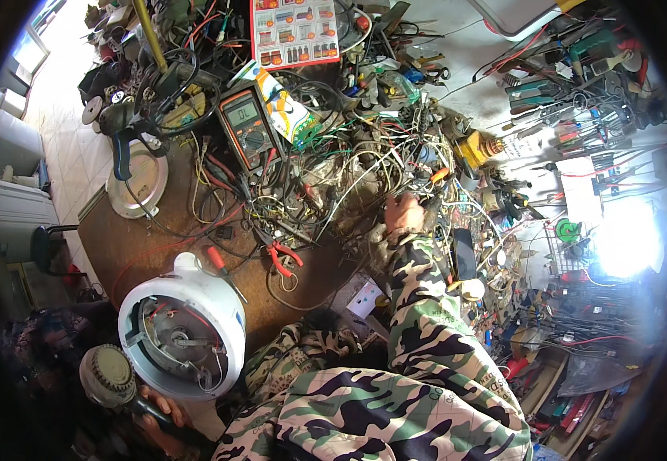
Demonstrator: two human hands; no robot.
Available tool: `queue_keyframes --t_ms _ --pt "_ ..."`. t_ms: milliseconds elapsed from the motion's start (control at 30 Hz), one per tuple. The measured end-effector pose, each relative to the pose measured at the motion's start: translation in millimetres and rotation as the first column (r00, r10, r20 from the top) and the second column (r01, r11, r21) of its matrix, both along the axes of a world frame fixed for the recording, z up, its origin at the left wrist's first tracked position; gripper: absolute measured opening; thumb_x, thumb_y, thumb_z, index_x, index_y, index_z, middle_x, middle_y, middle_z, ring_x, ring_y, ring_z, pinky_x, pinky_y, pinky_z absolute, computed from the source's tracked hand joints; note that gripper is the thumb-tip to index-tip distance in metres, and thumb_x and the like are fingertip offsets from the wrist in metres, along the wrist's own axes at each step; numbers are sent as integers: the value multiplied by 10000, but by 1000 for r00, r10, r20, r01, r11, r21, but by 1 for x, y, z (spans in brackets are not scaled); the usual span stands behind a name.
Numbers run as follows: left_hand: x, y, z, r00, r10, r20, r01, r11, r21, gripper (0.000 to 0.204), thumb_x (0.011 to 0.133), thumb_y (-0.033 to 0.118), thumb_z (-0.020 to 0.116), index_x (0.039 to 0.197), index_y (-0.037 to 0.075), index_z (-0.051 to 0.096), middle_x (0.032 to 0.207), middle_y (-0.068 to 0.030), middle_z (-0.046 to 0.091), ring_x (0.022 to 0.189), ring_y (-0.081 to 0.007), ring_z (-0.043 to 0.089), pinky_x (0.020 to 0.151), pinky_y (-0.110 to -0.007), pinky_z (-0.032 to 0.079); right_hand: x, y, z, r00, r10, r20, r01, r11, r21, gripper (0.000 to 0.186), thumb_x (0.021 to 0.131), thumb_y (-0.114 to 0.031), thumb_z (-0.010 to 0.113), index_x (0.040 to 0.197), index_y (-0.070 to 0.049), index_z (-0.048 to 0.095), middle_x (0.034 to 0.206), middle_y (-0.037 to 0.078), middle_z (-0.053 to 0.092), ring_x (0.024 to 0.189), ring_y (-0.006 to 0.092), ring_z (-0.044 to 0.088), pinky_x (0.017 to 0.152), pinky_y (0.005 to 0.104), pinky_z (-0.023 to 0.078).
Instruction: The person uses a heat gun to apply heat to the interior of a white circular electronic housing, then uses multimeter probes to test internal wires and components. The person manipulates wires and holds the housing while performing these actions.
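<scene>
The sleeved right forearm [423, 288] is stretching from five o'clock toward twelve — the right hand [405, 213] at its end is showing its back, the fingertips mostly hiding from view.

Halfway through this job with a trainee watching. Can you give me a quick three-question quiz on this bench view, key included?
1. Multiple choice: where is the person's right hand?
a) on the digital multimeter
b) at the tangled wires
c) on the yellow pole

2. True or false: the round white housing is open, with wiring visible inside.

3. Fill in: the screwdriver lying beside the housing has a ____ handle.

Key: 1. b; 2. true; 3. red.
</scene>
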State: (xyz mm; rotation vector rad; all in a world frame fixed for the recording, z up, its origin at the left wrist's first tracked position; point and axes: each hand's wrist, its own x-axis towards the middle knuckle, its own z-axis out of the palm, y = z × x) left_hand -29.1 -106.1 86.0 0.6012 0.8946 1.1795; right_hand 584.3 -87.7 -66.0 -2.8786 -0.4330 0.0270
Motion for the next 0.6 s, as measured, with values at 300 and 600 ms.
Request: queue_keyframes --t_ms 300,600 --pt "4 5 4 999 29 23 -29 1000 2 471 1109 315 521 1421 22 324 1004 -102 554 642 -160 572 525 -308 470 150 -23 -38 975 -102 197 70 984 165 238 941 -308 728 834 -115 640 668 80 665 546 285 650 503 415 530" --pt "-31 6 2 998 -46 -44 45 999 -19 556 1094 344 549 1477 5 330 1039 -96 548 663 -172 579 524 -327 478 184 -29 -42 994 -92 55 88 994 62 258 948 -308 717 806 -119 615 647 68 635 521 265 616 480 403 502"
